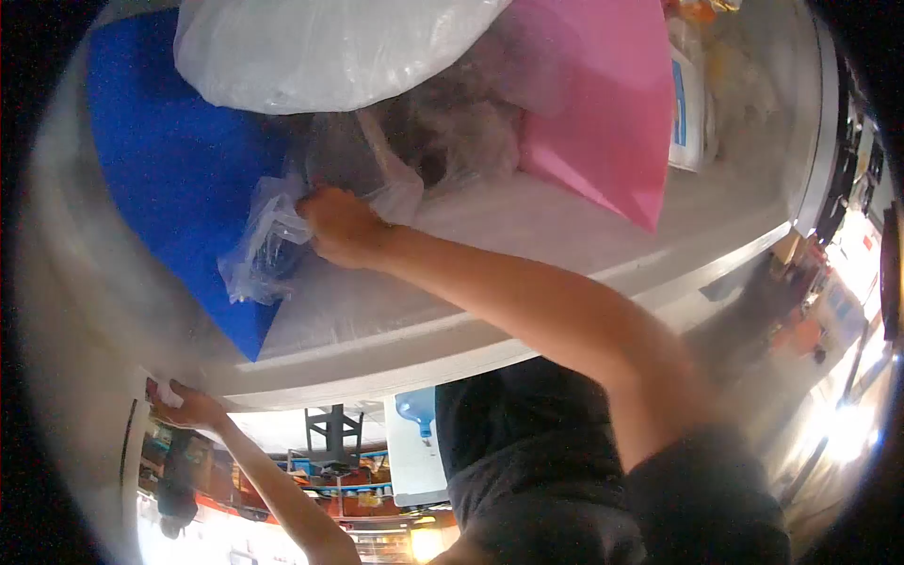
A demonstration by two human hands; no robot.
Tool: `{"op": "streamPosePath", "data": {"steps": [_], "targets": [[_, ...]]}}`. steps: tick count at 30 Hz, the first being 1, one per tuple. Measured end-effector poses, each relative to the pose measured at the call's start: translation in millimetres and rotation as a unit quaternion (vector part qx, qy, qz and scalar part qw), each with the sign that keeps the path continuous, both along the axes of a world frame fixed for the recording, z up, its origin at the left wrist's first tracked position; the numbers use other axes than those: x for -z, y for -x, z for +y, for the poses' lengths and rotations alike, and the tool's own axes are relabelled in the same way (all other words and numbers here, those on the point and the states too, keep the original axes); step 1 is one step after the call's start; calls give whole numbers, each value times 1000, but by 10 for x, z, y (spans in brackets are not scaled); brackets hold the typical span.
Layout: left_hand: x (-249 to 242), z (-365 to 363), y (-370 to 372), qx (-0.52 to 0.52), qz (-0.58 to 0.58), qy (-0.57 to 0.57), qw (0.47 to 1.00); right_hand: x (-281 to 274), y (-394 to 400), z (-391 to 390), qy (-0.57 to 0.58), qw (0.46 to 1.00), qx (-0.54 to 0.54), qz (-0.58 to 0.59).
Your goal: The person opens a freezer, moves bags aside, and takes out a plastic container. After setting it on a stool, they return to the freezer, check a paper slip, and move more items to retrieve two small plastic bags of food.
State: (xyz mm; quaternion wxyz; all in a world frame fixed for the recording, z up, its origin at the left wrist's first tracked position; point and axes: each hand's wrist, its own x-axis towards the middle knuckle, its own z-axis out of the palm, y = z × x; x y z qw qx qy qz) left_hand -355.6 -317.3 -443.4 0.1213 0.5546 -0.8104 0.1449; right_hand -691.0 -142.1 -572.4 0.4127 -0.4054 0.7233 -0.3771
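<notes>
My right hand is closed on a crumpled clear plastic bag, in front of a blue sheet. Behind the hand, more thin clear plastic lies bunched, its contents hard to make out. A large white plastic-wrapped bundle hangs over the top of the view. To the right stands a pink sheet. At the lower left, my left hand is beside the rim of a white chest, its fingers bent around something small and pale that I cannot make out.
A white container with a blue label stands at the chest's right side, near some clear wrapping. Beyond the rim, upside down, are a dark stool, a blue water bottle and stocked shelves. My dark-clothed body is close to the rim.
</notes>
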Motion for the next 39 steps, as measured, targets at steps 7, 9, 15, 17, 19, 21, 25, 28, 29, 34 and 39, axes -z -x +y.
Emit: {"op": "streamPosePath", "data": {"steps": [7, 9, 15, 17, 19, 21, 25, 28, 29, 34, 39], "targets": [[134, -392, -888, 33, 107, -165, 980, -1034, 713, 243, 181, 968, 81, -155], [113, -289, -644, 123, 46, -91, 987, -1137, 650, 246, 176, 836, 164, -494], [39, -16, -8, -14, -42, 0, 999, -220, 550, 417, 20, 997, -11, -73], [69, -24, 17, 23, -17, -9, 1000, -169, 754, 471, -80, 982, -142, 93], [73, -15, -75, 56, -3, -23, 998, -185, 1061, 679, -172, 961, -148, 159], [112, -80, -220, 42, -5, -23, 999, -52, 1418, 903, -150, 939, -29, 309], [115, -61, -144, 77, -1, -9, 997, 391, 1750, 1236, -268, 851, 170, 418], [126, -186, -363, 42, -93, 10, 995, 1138, 1690, 1152, -138, 841, 469, 233], [152, -216, -403, 47, -91, 14, 995, 1140, 1642, 1115, -135, 838, 474, 232], [117, -111, -243, 19, -10, -7, 1000, 771, 540, 879, -147, 970, -156, 114], [186, -131, -329, 26, 11, -5, 1000, -806, 274, 648, -103, 943, -301, -95]]}}
